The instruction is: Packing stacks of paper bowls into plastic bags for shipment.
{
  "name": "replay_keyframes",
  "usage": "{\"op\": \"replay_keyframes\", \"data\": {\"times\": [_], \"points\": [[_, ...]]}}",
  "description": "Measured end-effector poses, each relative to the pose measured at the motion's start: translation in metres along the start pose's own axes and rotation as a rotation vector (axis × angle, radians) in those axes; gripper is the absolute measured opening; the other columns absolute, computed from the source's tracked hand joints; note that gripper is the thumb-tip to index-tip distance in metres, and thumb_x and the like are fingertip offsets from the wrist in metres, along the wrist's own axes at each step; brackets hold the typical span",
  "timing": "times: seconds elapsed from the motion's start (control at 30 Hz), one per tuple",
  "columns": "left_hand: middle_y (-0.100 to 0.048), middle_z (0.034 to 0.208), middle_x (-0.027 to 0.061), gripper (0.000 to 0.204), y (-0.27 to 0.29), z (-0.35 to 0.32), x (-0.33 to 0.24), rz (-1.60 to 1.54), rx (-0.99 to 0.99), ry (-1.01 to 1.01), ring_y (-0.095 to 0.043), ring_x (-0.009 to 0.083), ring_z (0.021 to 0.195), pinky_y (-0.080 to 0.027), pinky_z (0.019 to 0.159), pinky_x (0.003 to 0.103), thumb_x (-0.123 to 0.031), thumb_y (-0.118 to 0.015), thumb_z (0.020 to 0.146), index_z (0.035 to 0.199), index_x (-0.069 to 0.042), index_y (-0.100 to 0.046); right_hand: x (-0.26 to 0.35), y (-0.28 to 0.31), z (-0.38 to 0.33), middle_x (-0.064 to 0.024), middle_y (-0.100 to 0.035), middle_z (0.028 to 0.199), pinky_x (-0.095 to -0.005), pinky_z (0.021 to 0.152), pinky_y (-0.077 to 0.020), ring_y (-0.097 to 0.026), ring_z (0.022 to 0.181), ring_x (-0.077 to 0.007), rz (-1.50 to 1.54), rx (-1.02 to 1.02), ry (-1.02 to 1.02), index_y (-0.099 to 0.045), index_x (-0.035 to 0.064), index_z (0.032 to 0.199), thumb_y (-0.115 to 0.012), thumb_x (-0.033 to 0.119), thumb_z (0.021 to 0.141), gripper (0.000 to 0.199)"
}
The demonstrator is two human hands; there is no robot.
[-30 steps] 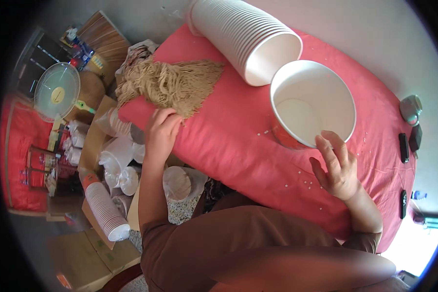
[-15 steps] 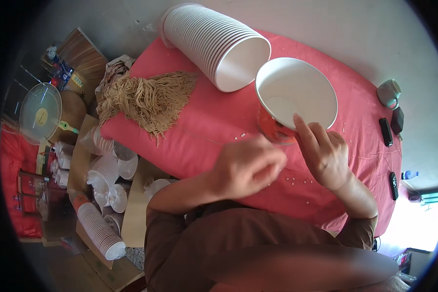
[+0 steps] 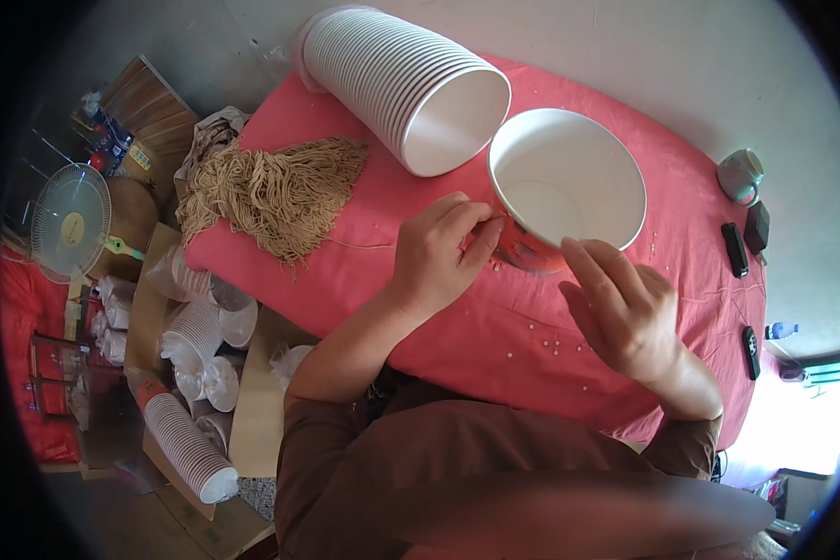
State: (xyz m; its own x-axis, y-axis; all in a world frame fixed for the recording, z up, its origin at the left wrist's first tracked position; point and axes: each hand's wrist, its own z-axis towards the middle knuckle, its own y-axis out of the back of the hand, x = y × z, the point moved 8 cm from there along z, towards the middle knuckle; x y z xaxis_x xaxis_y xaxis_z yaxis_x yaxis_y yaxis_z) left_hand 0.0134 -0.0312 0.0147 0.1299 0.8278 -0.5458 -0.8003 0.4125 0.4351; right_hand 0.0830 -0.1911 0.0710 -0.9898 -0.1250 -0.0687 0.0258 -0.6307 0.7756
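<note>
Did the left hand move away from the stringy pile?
Yes. The left hand left the pile of strings and went right, to the side of the white bowl.

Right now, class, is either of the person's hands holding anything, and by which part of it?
The left hand has its fingertips at the lower outer wall of the upright white paper bowl; whether it grips is unclear. The right hand is open beside the bowl, holding nothing.

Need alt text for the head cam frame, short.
Seen from above, a person's left hand pinches at the orange side of a single white paper bowl on a red cloth-covered table, while the open right hand hovers beside it. A toppled stack of white bowls and a heap of tan string lie to the left.
</note>
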Motion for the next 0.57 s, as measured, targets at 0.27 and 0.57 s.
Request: {"op": "replay_keyframes", "data": {"times": [0.27,0.57], "points": [[-0.059,0.071,0.0065,0.014,0.002,-0.001,-0.013,0.164,-0.100,-0.179,-0.060,0.0235,0.062,-0.047,0.051,0.036,-0.008,-0.075,0.078,0.083,-0.005,-0.062,-0.021,0.007,0.026,-0.0060,-0.059,0.075,-0.0354,0.054,-0.0478,-0.061,0.063,-0.0229,0.135,0.019,-0.054,-0.065,0.0030,0.100,-0.072,0.006,0.075,0.026],[-0.058,0.070,0.0067,0.013,0.002,-0.002,-0.018,0.225,-0.120,-0.246,-0.060,0.0238,0.061,-0.048,0.051,0.036,-0.006,-0.075,0.077,0.084,-0.005,-0.064,-0.057,-0.037,0.046,-0.0143,-0.070,0.087,-0.0376,0.066,-0.0523,-0.068,0.076,-0.0300,0.451,0.385,-0.370,-0.069,0.0047,0.100,-0.067,0.010,0.083,0.018]]}}
